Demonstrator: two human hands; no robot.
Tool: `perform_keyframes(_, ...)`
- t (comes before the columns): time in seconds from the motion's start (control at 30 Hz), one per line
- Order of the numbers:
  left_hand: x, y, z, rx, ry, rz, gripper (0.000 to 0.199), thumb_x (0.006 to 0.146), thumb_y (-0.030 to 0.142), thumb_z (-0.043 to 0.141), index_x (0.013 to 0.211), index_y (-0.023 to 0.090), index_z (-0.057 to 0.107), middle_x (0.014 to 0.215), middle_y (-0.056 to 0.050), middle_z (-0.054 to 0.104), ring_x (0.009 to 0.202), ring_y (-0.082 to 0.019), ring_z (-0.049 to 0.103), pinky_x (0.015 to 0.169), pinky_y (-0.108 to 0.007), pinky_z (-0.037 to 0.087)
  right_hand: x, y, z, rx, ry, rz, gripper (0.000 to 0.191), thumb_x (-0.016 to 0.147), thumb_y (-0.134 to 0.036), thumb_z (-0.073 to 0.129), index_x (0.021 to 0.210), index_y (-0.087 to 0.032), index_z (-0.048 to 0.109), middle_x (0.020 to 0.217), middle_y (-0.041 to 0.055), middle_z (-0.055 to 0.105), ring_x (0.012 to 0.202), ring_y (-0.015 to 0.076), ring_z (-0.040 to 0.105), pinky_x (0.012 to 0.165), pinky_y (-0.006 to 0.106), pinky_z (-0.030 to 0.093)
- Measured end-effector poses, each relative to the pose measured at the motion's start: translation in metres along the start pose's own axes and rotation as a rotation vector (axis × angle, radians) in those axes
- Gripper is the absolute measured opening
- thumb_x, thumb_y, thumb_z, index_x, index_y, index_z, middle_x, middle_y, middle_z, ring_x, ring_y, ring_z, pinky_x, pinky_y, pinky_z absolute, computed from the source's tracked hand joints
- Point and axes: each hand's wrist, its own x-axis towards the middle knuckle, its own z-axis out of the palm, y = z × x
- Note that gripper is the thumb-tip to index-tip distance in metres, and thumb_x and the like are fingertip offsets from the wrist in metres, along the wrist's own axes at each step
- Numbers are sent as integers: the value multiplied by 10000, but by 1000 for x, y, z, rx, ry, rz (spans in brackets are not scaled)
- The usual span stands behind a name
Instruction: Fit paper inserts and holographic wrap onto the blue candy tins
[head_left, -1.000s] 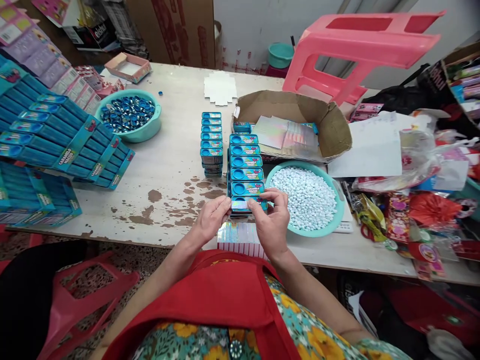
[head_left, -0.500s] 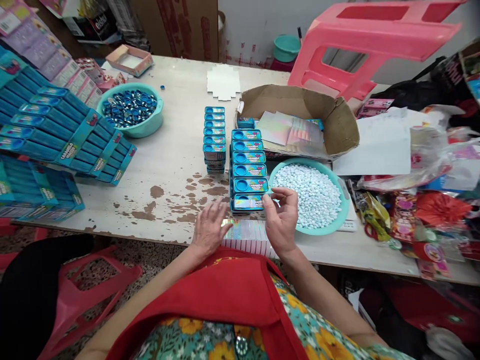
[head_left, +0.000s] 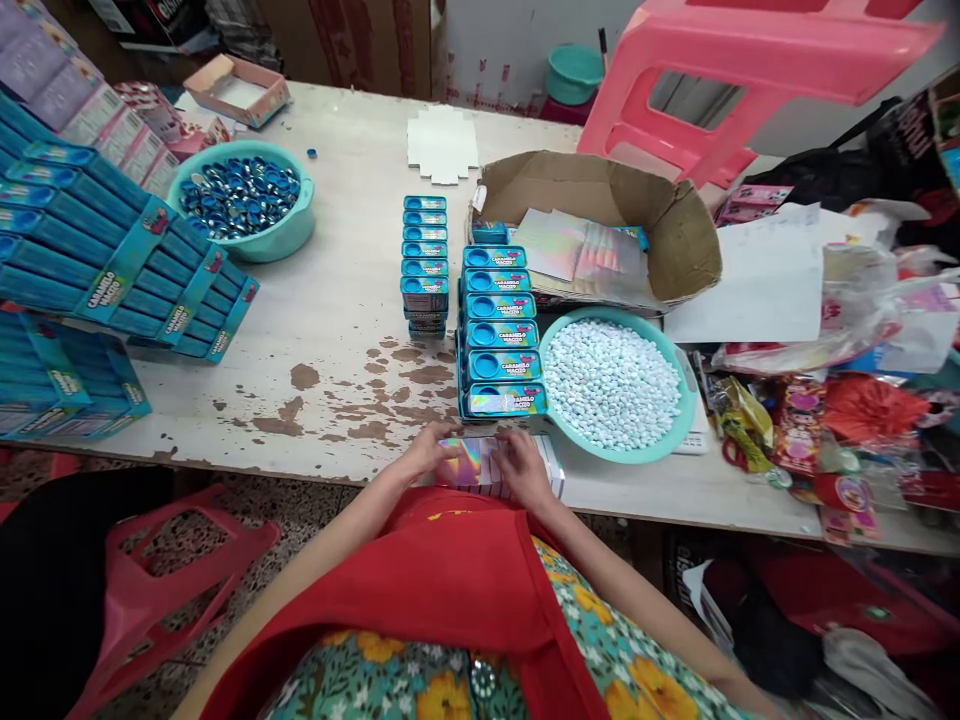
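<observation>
A shiny holographic sheet (head_left: 469,466) with stripes lies at the table's front edge, against the red apron. My left hand (head_left: 429,449) touches its left end, fingers bent; whether they grip it is unclear. My right hand (head_left: 523,466) rests on its right part with fingers bent down, their tips partly hidden. Just beyond stands a row of blue boxes (head_left: 501,335) with round recesses, the nearest carrying a shiny strip. A narrower row of blue boxes (head_left: 424,249) is left of it. The bowl of pale candies (head_left: 616,385) sits to the right.
A bowl of blue caps (head_left: 241,203) is at the back left, beside stacked blue boxes (head_left: 112,250). Behind the candies are a cardboard box (head_left: 686,250) and a pink stool (head_left: 705,80). Bagged goods (head_left: 862,420) crowd the right.
My right hand has left the nearest blue box and come down onto the shiny sheet. My left hand has moved slightly right, to the sheet's left end. The view has shifted a little.
</observation>
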Motion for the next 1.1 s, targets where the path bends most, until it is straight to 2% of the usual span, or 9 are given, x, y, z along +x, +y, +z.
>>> perform_keyframes(0.1, -1, 14, -2, 228, -68, 33, 324, 737, 309, 610, 1021, 183, 700, 991, -60, 703, 915, -216, 618, 793, -274, 441, 4, -2, 5, -117, -52, -100, 195, 849, -257, 529, 1016, -181, 595, 997, 89, 595, 964, 226, 536, 834, 391, 464)
perform_keyframes(0.2, -1, 26, 2, 438, -26, -4, 248, 768, 293, 566, 940, 216, 727, 922, -57, 720, 883, -225, 631, 736, -270, 429, 5, -10, 8, -221, -66, -187, 281, 867, -265, 524, 1131, -181, 576, 1071, 106, 578, 1003, 232, 524, 840, 382, 468)
perform_keyframes(0.4, -1, 32, 9, 530, -1, -15, 238, 801, 271, 497, 813, 183, 718, 817, -74, 712, 802, -221, 632, 663, -266, 407, 2, -16, 12, -535, -175, -297, 329, 899, -261, 480, 1209, -200, 571, 1111, 117, 588, 995, 250, 516, 802, 379, 461)
perform_keyframes(0.57, 0, 32, 10, 509, 8, -71, 235, 805, 282, 500, 836, 175, 706, 854, -77, 708, 815, -206, 622, 686, -258, 415, -6, -12, 6, -675, -263, -429, 401, 888, -196, 475, 1286, -223, 513, 1262, 132, 539, 1051, 274, 497, 781, 398, 446)
perform_keyframes(0.67, 3, 30, 9, 471, 30, -45, 228, 798, 263, 501, 848, 172, 705, 865, -67, 708, 818, -195, 616, 702, -252, 420, -8, -13, 2, -642, -270, -450, 302, 883, -220, 498, 1168, -244, 595, 1249, 103, 559, 1049, 270, 501, 785, 399, 447)
perform_keyframes(0.77, 5, 29, 8, 455, 17, -4, 239, 793, 264, 499, 854, 164, 708, 854, -67, 706, 804, -197, 611, 697, -253, 422, -6, -16, 1, -538, -200, -376, 216, 884, -287, 511, 1044, -208, 633, 1162, 102, 600, 999, 258, 524, 798, 388, 460)
perform_keyframes(0.9, 6, 29, 7, 437, -3, 23, 247, 789, 275, 493, 828, 159, 707, 831, -64, 696, 788, -194, 599, 690, -252, 414, -1, -20, 6, -503, -139, -313, 362, 897, -336, 482, 1225, -191, 536, 1189, 127, 573, 1020, 272, 530, 820, 391, 465)
perform_keyframes(1.1, 7, 25, 9, 236, 10, -40, 203, 725, 266, 520, 741, 131, 671, 687, -33, 627, 678, -159, 530, 624, -248, 376, -4, -9, 15, -639, -257, -403, 456, 917, -264, 431, 1366, -185, 406, 1356, 135, 479, 1120, 288, 487, 857, 419, 456)
